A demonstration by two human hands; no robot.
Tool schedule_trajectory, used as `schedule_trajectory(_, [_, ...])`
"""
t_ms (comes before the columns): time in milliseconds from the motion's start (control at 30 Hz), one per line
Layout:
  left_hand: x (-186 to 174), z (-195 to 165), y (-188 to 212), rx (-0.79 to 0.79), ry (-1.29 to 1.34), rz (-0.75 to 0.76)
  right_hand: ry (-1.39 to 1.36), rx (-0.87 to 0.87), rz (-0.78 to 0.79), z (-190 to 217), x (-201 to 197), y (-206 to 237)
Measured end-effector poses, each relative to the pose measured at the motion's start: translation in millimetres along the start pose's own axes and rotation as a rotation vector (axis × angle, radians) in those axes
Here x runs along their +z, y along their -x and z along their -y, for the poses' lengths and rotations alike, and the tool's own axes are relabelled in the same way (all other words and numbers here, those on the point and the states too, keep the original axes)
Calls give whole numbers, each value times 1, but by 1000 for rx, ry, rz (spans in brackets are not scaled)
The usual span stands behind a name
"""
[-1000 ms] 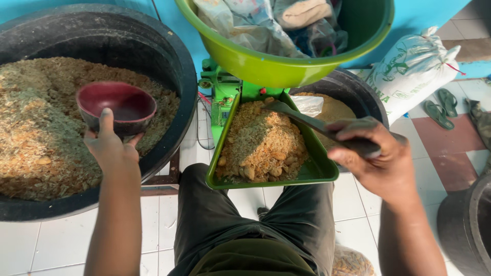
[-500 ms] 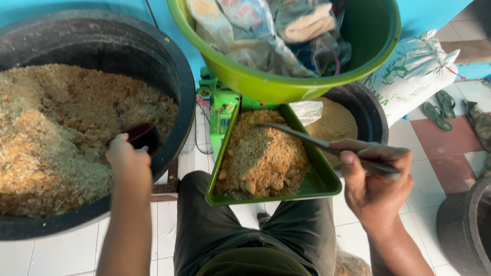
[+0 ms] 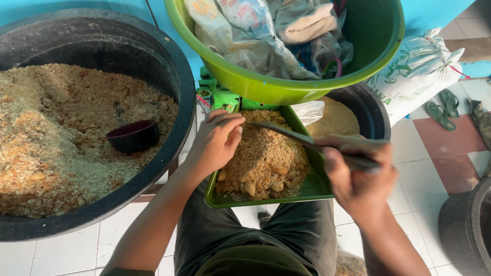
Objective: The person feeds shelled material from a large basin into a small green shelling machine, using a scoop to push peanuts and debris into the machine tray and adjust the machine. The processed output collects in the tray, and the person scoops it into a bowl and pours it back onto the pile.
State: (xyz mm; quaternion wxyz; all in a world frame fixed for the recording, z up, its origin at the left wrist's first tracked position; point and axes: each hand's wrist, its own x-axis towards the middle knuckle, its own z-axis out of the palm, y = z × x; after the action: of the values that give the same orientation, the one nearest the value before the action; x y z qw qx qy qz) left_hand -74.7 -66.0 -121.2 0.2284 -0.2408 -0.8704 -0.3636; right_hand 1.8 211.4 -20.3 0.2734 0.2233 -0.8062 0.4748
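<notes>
Left hand (image 3: 217,140) lying flat, fingers spread, on crumbs in green tray (image 3: 317,186); right hand (image 3: 358,174) clenching knife (image 3: 302,140) above tray. Blade nearing fingers — cut risk.

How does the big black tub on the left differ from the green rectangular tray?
The big black round tub is deep and holds a maroon bowl; the green rectangular tray is shallow, with the left hand resting on its heap. Both hold tan crumbly mix.

A white woven sack (image 3: 417,69) with green print lies on the tiled floor (image 3: 450,158) at the right wall. Crumpled clear plastic bags (image 3: 245,36) with printed patches fill the green basin (image 3: 378,56).
</notes>
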Motion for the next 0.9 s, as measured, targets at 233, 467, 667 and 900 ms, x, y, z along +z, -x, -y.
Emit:
schedule_trajectory(233, [23,6,15,-94,-63,236,123,-44,74,-11,15,-2])
schedule_trajectory(467, [23,1,19,-71,-180,273,92,9,121,-15,23,4])
schedule_trajectory(667, [16,-10,11,-30,-185,269,58,10,66,-23,30,25])
schedule_trajectory(900, [9,-21,-1,188,-89,365,120,60,15,-14,3,18])
